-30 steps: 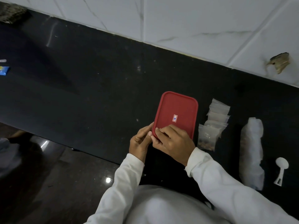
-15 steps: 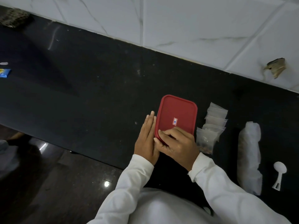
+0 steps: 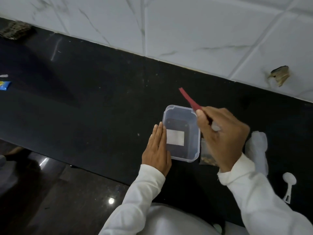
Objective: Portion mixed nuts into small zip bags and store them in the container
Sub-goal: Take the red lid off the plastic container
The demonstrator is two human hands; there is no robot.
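head view, right hand point(image 3: 221, 138) grips lid point(image 3: 188, 99)

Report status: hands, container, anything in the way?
Left hand flat against container wall. Right hand grips red lid, held clear, tilted. Container open, no bags inside. Opening unobstructed; filled zip bag beside it, partly under right hand.

Red lid point(image 3: 188, 100), clear container point(image 3: 194, 150).
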